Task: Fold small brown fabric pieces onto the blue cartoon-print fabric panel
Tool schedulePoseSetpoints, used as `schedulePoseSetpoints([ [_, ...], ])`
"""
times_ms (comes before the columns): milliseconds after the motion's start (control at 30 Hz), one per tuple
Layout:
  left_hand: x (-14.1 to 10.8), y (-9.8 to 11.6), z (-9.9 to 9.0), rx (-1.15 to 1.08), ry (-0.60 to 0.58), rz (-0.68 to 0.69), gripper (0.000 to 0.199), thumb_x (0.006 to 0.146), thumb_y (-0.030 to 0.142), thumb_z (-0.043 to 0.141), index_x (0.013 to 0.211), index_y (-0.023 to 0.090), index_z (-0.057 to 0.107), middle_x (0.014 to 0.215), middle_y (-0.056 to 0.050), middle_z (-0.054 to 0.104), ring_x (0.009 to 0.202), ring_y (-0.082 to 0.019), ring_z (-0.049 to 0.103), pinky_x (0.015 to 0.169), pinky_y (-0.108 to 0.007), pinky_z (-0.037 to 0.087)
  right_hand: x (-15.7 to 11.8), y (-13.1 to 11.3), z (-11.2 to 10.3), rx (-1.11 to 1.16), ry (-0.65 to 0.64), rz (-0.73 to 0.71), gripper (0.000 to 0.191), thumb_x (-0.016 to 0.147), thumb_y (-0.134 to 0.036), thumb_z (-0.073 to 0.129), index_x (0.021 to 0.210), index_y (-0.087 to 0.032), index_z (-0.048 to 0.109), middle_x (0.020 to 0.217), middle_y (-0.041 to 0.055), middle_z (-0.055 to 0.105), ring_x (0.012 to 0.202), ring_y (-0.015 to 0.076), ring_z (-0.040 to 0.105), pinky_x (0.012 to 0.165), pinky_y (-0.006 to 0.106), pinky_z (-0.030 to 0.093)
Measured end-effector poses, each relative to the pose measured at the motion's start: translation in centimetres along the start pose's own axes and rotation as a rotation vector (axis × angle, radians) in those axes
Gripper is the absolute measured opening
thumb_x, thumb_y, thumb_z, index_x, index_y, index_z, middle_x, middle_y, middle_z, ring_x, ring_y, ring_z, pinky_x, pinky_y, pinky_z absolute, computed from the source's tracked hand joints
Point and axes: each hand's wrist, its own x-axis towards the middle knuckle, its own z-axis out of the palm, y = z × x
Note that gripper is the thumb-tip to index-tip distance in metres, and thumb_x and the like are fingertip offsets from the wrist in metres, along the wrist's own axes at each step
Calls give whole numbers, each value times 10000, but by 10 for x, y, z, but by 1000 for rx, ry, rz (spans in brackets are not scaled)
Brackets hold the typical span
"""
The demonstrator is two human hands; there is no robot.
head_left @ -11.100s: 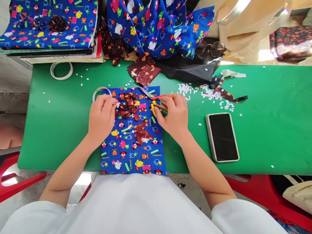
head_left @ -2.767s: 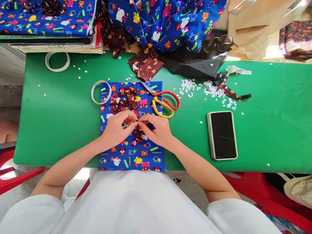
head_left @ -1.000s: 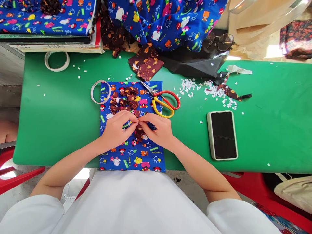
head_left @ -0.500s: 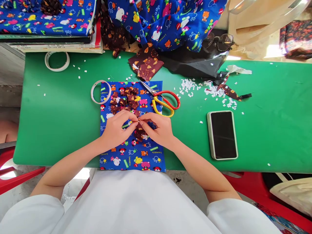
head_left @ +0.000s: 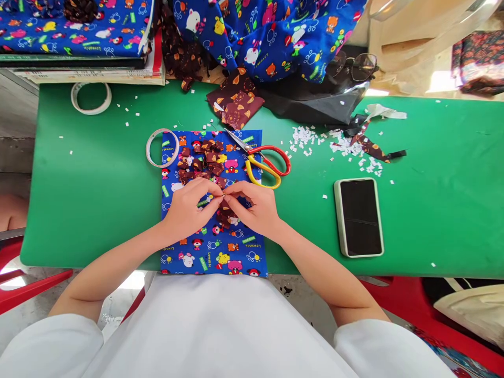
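My left hand [head_left: 195, 206] and my right hand [head_left: 254, 206] meet fingertip to fingertip over a blue cartoon-print cloth [head_left: 214, 262]. Both are closed in a pinch on a brown patterned fabric strip [head_left: 226, 214], part of which hangs below the fingers. What exactly lies between the fingertips is too small to make out. Just beyond my hands, several small brown fabric pieces [head_left: 205, 160] lie on the cloth. Scissors [head_left: 262, 160] with one red and one yellow handle rest at the cloth's upper right, blades apart. A tape roll [head_left: 162, 148] overlaps its upper left corner.
On the green table [head_left: 98, 199] lie a phone [head_left: 359, 218], a second tape roll [head_left: 91, 98], a folded brown cloth [head_left: 236, 100] and scattered white paper bits [head_left: 348, 147]. Along the back are stacked books [head_left: 98, 76], bunched blue fabric [head_left: 268, 37], a black bag [head_left: 311, 102] and glasses [head_left: 362, 67].
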Motion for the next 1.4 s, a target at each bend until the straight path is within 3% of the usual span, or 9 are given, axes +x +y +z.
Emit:
schedulePoseSetpoints([
  [433, 3, 3, -3, -47, -40, -104, 71, 774, 118, 610, 792, 183, 585, 771, 23, 664, 737, -112, 617, 719, -242, 491, -1, 2, 0, 16, -44, 34, 70, 839, -159, 526, 837, -193, 586, 659, -28, 670, 530, 84, 626, 504, 188, 484],
  [1400, 1, 2, -2, -2, -36, -107, 96, 783, 136, 607, 862, 183, 579, 801, 19, 671, 742, -114, 623, 719, -243, 494, -1, 1, -1, 39, -21, 73, 72, 831, -158, 541, 842, -185, 607, 665, -19, 668, 552, 87, 626, 526, 189, 506],
])
